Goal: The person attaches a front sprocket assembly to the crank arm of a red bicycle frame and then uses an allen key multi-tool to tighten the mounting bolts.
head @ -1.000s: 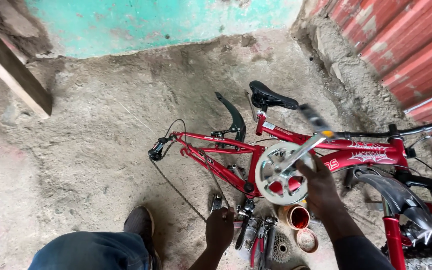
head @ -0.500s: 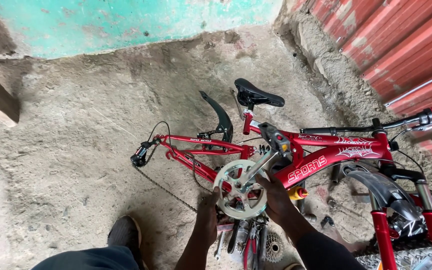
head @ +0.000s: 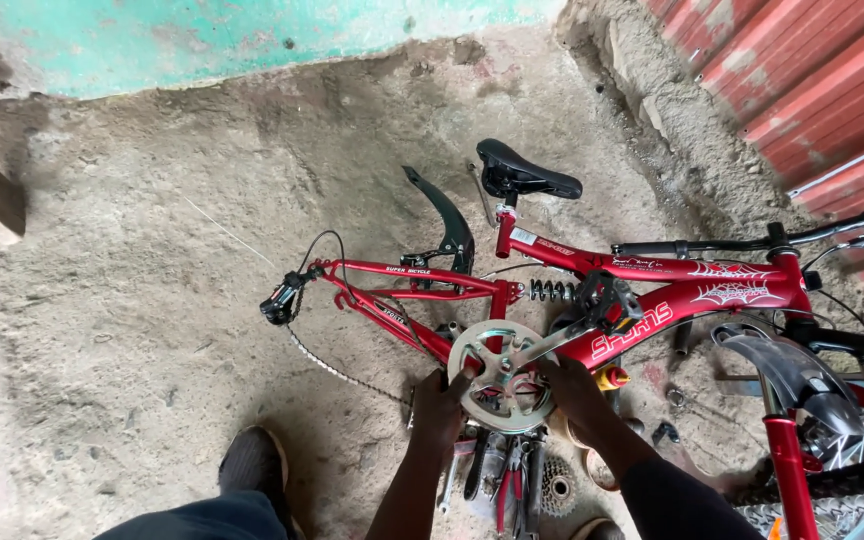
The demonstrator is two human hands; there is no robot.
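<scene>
- Left hand [head: 440, 408] is grasping the silver chainring [head: 500, 374] at its left edge.
- Right hand [head: 572, 388] is clenched on its right edge.
- The chainring sits on the red bicycle frame [head: 652, 300], which lies on the concrete floor [head: 152, 300].

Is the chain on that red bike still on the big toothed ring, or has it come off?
Off. The chain hangs slack from the rear frame end down to the ground, and the chainring between both hands shows bare teeth.
</scene>
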